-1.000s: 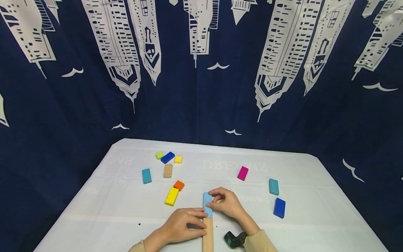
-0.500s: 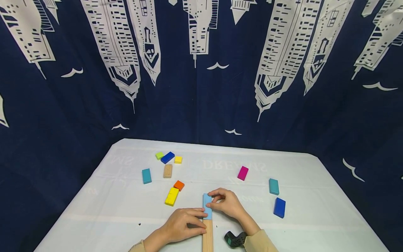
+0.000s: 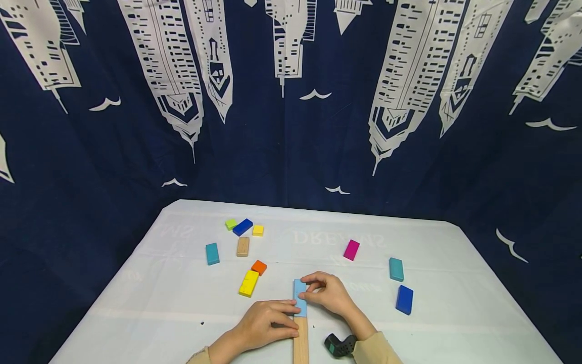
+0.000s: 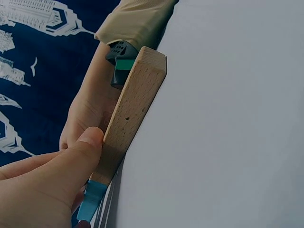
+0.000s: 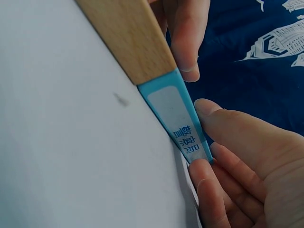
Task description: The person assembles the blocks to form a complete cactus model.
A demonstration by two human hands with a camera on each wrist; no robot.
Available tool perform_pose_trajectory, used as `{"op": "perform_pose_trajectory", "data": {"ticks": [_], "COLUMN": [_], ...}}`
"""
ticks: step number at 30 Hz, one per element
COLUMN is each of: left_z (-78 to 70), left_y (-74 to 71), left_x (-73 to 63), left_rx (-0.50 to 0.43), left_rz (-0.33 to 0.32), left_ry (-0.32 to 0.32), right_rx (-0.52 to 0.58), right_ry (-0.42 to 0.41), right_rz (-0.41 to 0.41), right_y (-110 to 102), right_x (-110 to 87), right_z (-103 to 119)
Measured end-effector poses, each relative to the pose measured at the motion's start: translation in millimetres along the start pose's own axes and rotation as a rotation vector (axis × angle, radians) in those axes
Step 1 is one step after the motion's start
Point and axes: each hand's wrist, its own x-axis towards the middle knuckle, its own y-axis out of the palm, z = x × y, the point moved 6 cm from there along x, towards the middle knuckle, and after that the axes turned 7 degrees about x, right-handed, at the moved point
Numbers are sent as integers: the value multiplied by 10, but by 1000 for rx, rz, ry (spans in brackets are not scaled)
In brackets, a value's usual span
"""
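Light-blue block point(image 5: 178, 116) and wooden bar point(image 3: 301, 341), laid end to end

Light-blue block: between the two hands, its near end touching the wooden bar; a pale label with blue characters on one side. Wooden bar: beside the left hand, running back toward the person; dark specks on its surface.

Left hand point(image 3: 268, 323): fingers outstretched, not clasped, tips resting along the left side of both pieces, covering part of the light-blue block from above. Right hand point(image 3: 331, 294): pinching the light-blue block with thumb and finger toward its far end.

Nearest items: yellow block point(image 3: 248, 283), just ahead of the left hand, with an orange block point(image 3: 259, 267) at its far corner; black gadget point(image 3: 340, 346) with a green patch, at the right wrist, a little right of the wooden bar.

Farther ahead of the left hand: short wooden block point(image 3: 243, 246); left teal block point(image 3: 212, 254); then a cluster of lime block point(image 3: 231, 224), slanting navy block point(image 3: 243, 227) and small yellow block point(image 3: 258, 230).

Ahead of the right hand: magenta block point(image 3: 351, 250). Well to its right: right teal block point(image 3: 396, 269), and nearer the person a royal-blue block point(image 3: 404, 300).

Setting: white table point(image 3: 136, 313) under both hands, a dark crumb point(image 3: 202, 323) left of the left hand; beyond, a dark-blue cloth point(image 3: 282, 146) printed with upside-down white towers and birds
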Motion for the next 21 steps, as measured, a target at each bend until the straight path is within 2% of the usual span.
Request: {"op": "perform_pose_trajectory", "data": {"ticks": [11,21], "left_z": [-3,-2], "left_y": [8,7], "left_x": [16,13], "left_rx": [7,-9], "left_rz": [-12,-6], "left_ry": [-1,-12], "right_rx": [7,19], "right_ry": [2,-34], "right_rz": [-2,-24], "right_y": [-18,-18], "right_x": [4,-10], "right_z": [-5,27]}}
